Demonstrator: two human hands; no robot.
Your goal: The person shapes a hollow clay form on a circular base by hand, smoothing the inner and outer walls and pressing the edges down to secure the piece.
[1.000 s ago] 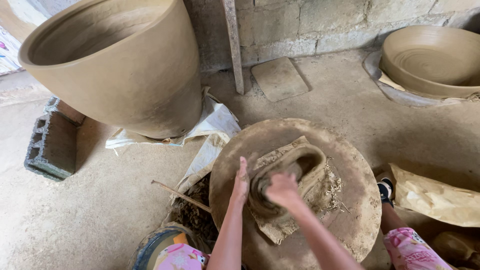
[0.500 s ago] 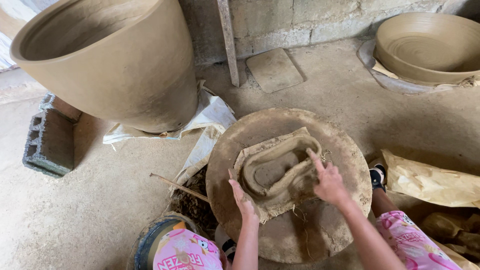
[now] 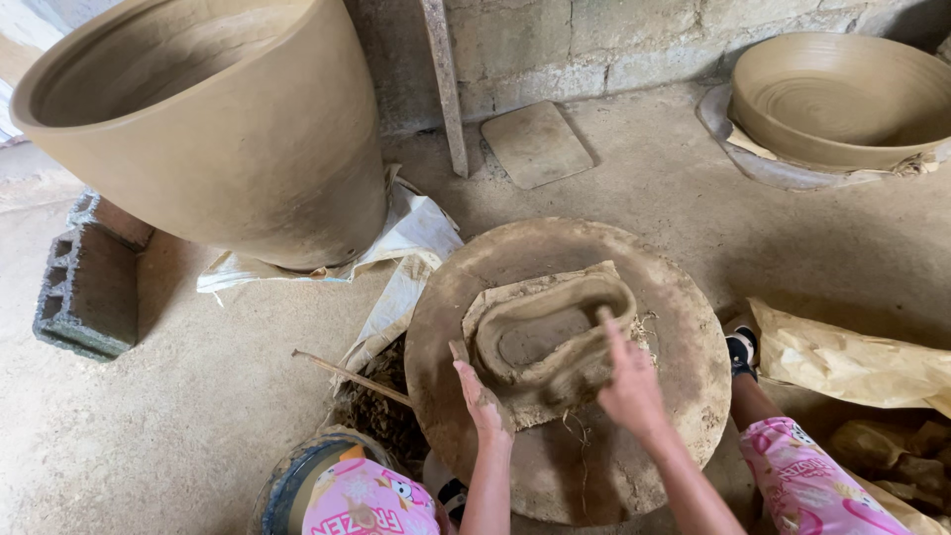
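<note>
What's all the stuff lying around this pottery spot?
clay ring: one, brown, oval, on the round board
round board: one, clay-smeared, centre
big pot: one, tan, upper left, on white sacking
shallow bowl: one, tan, upper right
concrete block: one, grey, left
flat slab: one, by the wall
stick: one, left of the board
paper: tan, right
left hand: at the ring's near edge
right hand: fingers on the ring's wall

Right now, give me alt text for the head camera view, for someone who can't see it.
Two bare hands, left hand and right hand, press on an oval ring of wet clay lying on a round wheel. A big clay pot stands at upper left, a wide clay bowl at upper right.
</note>
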